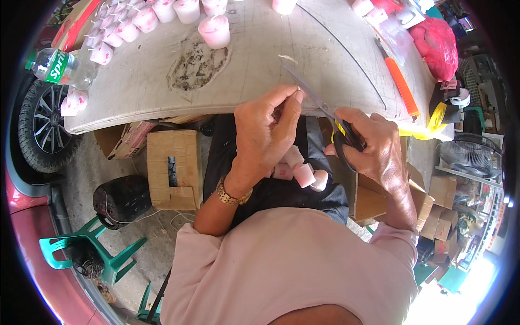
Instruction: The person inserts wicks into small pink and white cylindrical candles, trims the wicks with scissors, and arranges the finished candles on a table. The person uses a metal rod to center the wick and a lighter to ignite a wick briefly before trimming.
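Note:
My right hand (374,141) is wrapped round the black handles of a pair of scissors (309,91), whose blades point up and left over the table's near edge. Fingers pinched, my left hand (268,127) is raised just beside the blades. A tiny pale tip shows at its fingertips, too small to name, and the palm is hidden. Below it, several small pale pink candles (304,175) lie in my lap on dark trousers. Rows of pink-and-white candles with wicks (145,19) stand at the table's far left, and one candle (214,31) stands nearer.
The worn white table (254,65) spans the front. An orange-handled cutter (402,86), a thin dark cord (346,51) and a pink plastic bag (434,43) lie at right. A plastic bottle (62,67) is at left. Cardboard boxes (173,162) and a green stool (97,246) stand below.

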Demonstrator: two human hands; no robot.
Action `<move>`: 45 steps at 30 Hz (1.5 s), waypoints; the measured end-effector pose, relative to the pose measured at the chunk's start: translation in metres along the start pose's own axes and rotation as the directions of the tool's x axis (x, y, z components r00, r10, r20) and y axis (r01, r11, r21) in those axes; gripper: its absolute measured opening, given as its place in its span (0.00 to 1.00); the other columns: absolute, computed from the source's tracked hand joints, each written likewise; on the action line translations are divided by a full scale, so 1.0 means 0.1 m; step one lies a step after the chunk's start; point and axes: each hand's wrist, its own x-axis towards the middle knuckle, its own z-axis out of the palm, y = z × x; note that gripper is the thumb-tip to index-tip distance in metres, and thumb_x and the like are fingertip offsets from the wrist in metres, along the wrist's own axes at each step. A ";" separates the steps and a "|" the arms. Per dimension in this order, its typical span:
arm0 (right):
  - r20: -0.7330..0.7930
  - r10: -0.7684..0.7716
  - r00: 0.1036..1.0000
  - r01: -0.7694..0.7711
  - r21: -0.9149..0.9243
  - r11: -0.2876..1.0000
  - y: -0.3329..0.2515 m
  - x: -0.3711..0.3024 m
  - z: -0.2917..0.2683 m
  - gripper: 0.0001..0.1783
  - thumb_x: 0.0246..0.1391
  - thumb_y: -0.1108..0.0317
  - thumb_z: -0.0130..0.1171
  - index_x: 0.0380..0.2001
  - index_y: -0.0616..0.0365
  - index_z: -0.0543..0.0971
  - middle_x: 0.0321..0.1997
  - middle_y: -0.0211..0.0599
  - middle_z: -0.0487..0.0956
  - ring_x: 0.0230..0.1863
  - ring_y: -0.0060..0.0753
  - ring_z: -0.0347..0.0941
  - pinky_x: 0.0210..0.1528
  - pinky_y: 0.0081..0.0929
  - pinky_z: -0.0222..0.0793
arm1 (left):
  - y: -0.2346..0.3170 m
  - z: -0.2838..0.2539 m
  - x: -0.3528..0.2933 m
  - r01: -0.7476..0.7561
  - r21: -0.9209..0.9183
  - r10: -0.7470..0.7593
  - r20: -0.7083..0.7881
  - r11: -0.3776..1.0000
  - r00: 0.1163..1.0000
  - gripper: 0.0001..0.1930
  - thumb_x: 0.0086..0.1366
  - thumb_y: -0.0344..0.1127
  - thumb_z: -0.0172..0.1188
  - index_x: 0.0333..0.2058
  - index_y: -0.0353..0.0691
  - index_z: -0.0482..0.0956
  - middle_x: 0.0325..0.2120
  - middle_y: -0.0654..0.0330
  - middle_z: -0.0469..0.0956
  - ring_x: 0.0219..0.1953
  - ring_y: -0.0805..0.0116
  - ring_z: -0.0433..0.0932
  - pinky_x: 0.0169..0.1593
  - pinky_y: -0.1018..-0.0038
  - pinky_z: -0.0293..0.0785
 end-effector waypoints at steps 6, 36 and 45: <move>-0.089 -0.067 0.994 0.065 -0.027 0.998 0.14 0.12 -0.13 0.27 0.38 0.69 0.70 0.47 0.55 0.77 0.29 0.44 0.79 0.29 0.41 0.76 0.36 0.34 0.72 | -0.05 -0.06 -0.05 0.020 -0.060 -0.016 0.057 0.998 0.998 0.06 0.62 0.29 0.58 0.35 0.32 0.81 0.13 0.62 0.69 0.16 0.81 0.63 0.21 0.80 0.61; -0.648 -0.415 0.638 0.497 -0.066 0.865 0.59 -0.05 0.92 0.15 0.35 0.79 0.60 0.33 0.62 0.79 0.37 0.39 0.77 0.35 0.39 0.76 0.34 0.32 0.75 | -0.02 -0.42 -0.50 0.128 -0.045 -0.109 0.292 0.991 0.950 0.08 0.66 0.27 0.54 0.39 0.31 0.81 0.26 0.64 0.73 0.19 0.83 0.62 0.22 0.83 0.54; -0.654 -0.104 0.749 -0.170 -0.342 0.924 1.72 -0.77 0.66 0.13 0.41 0.84 0.56 0.32 0.59 0.80 0.34 0.37 0.79 0.35 0.39 0.79 0.37 0.30 0.76 | -0.06 -0.18 -0.53 0.224 0.018 -0.214 0.374 0.974 0.902 0.08 0.66 0.27 0.54 0.39 0.30 0.81 0.25 0.64 0.74 0.19 0.83 0.63 0.22 0.84 0.56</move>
